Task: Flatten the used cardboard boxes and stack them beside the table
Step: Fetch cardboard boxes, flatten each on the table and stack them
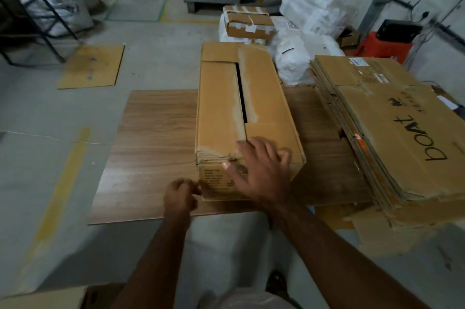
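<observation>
Left hand [180, 195] pinches the box [241, 117] near its lower corner while the right hand [259, 170] lies spread, fingers released, on its top edge.

Brand word "boAt" in large black letters, seen upside down, on the top sheet of the flattened cardboard stack [392, 127], with a small black logo and a short line of print beside it, too small to read. Block of black printed lines on the near end face of the upright box [241, 107], blurred and illegible. White stickers on the stack's far end, unreadable.
</observation>
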